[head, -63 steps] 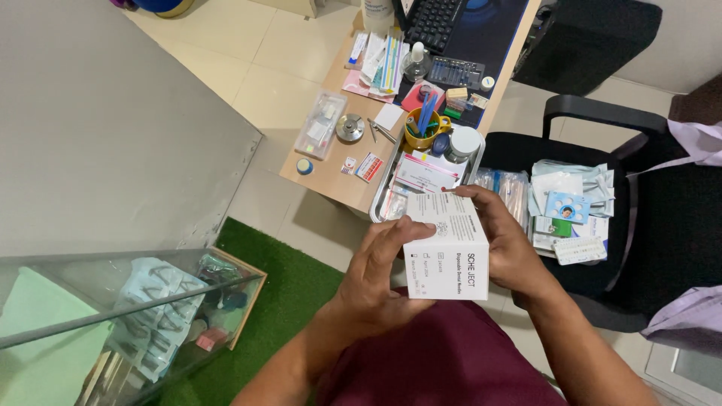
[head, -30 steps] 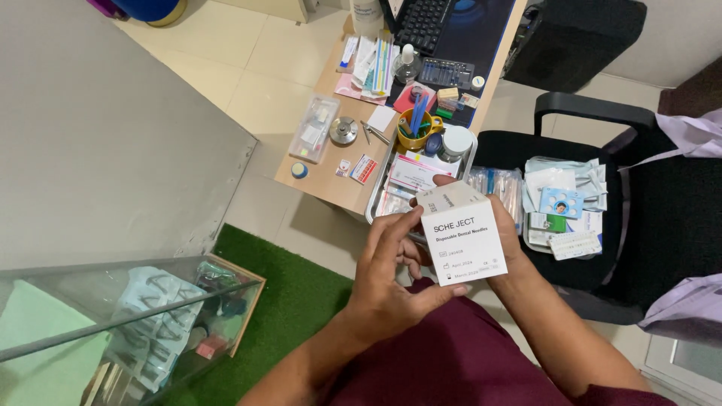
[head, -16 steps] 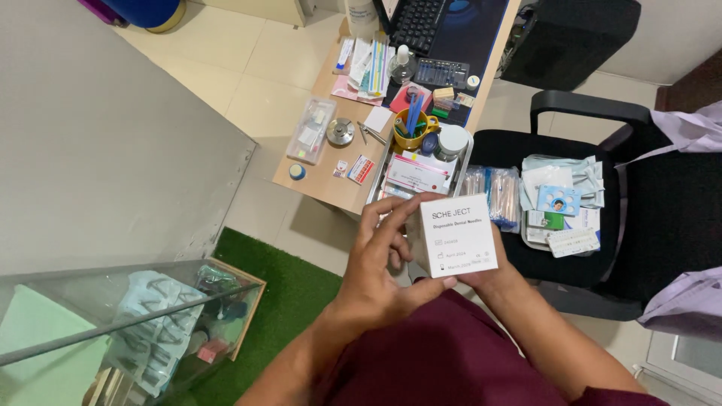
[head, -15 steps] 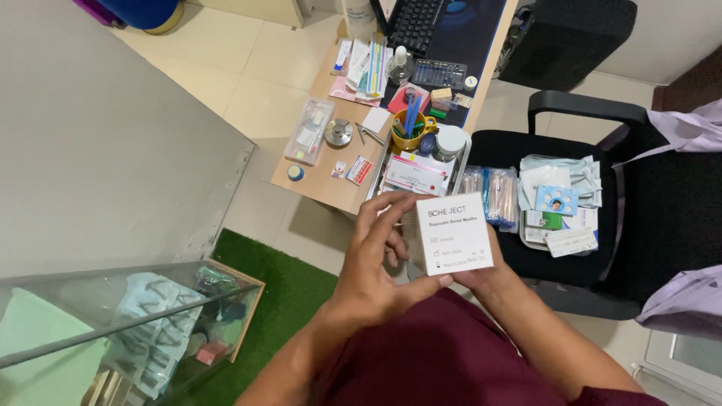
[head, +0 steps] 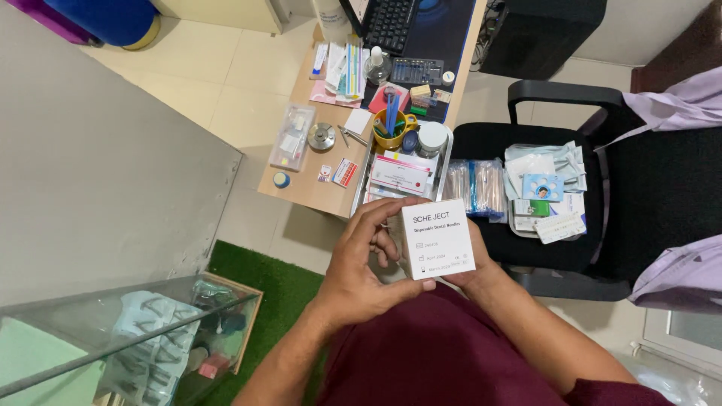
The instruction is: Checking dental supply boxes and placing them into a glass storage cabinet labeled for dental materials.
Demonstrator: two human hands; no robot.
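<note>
**Two hands, one small white box**

Both of your hands are wrapped around a white box (head: 438, 239), held above your lap in front of the wooden desk (head: 308, 184). Your left hand (head: 359, 272) cups the box from its left side, fingers curled over the top edge and the thumb pressed along the bottom corner. Your right hand (head: 468, 265) sits mostly behind the box (only the fingertips and the heel of the palm show past its right edge), so you are gripping it from the back; how far those fingers are spread, you cannot tell from here. The printed face of the box is turned up toward you, tilted slightly.

Just beyond the box, at the desk's near edge, lies a flat white packet with a red stripe (head: 400, 174). Behind that stands a yellow cup (head: 394, 135) with blue tools upright in it, and beside it a white-lidded jar (head: 432, 138). Further left on the desk you have a clear plastic case (head: 292, 137) and a round metal dish (head: 322, 136), well apart from your hands.

To your right, a black chair (head: 571, 98) carries a pile of sealed pouches and cards (head: 544, 192) on its seat. At lower left, a glass cabinet (head: 128, 342) shows wrapped items inside, standing on a green mat (head: 263, 280).
</note>
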